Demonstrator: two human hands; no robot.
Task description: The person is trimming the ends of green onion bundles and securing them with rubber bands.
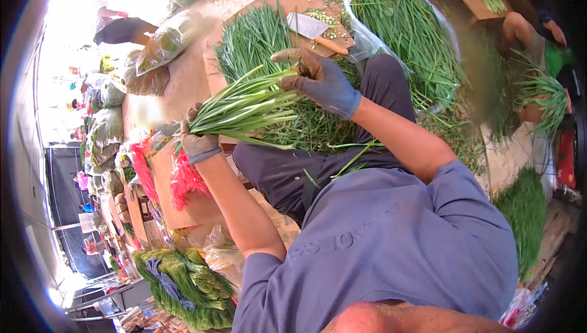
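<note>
A bunch of green chives (244, 108) lies across the gloved palm of my left hand (200, 140), whose fingers wrap round it. Its pale stem ends point right, toward my right hand (327, 85). That hand also wears a dirty work glove; its thumb and fingers are spread apart right at the stem ends. Beyond the bunch, a thick pile of chives (254, 43) rests on a board. A cleaver (309, 26) with a wooden handle lies beside that pile, among small chopped stem bits. Loose chive leaves (354, 161) are scattered on my lap.
A clear plastic bag (350, 3) full of chives stands ahead to the right. Red plastic ties (185, 180) hang at the left. Tied bundles (183, 287) sit at lower left. At the right, another person (555, 33) is seated near more chives. Trimmings (321, 125) heap before my legs.
</note>
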